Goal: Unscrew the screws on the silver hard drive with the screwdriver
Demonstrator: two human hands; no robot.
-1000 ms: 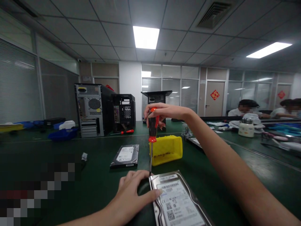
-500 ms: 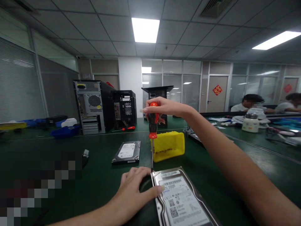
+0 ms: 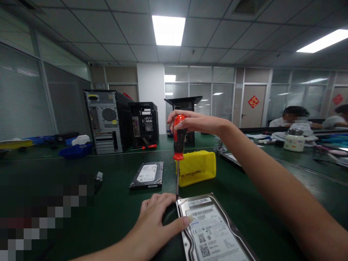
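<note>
A silver hard drive [image 3: 214, 232] with a white printed label lies at the front of the green table. My left hand [image 3: 160, 214] grips its left edge, thumb on the label and fingers along the far left corner. Upright at that corner stands a screwdriver [image 3: 178, 145] with a red and black handle, its tip meeting the drive's corner. My right hand [image 3: 190, 121] holds the handle from above, fingers curled round its top. Whether a screw sits under the tip is hidden.
A yellow bin [image 3: 197, 168] lies on its side behind the drive, small dark bits inside. A second hard drive [image 3: 148, 175] is left of it. Farther back stand computer cases [image 3: 108, 123] and another red screwdriver [image 3: 149, 146]. A blue tray [image 3: 75, 150] is left; people [image 3: 295, 116] sit right.
My right hand's fingers have shifted round the screwdriver handle, and the handle has turned. The screwdriver tip stays at the drive's corner. My left hand keeps its hold; the view has shifted slightly.
</note>
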